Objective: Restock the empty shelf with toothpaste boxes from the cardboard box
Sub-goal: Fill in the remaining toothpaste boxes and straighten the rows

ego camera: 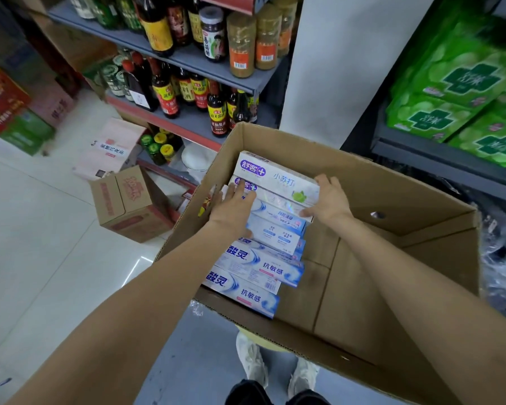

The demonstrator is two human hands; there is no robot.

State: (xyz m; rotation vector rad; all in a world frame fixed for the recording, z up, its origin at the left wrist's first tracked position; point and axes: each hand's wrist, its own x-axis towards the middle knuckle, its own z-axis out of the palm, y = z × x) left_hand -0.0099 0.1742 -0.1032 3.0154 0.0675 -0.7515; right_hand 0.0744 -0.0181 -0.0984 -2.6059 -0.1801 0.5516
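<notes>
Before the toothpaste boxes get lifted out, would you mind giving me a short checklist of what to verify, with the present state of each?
1. Left hand on the left end of the upper toothpaste boxes: ok.
2. Right hand on their right end, fingers curled at the edge: ok.
3. Grip firm enough to lift both: cannot tell.
4. Cardboard box open, nothing above the boxes: ok.
5. Lower boxes free of the hands: ok.
6. Empty shelf in view: not ok.
</notes>
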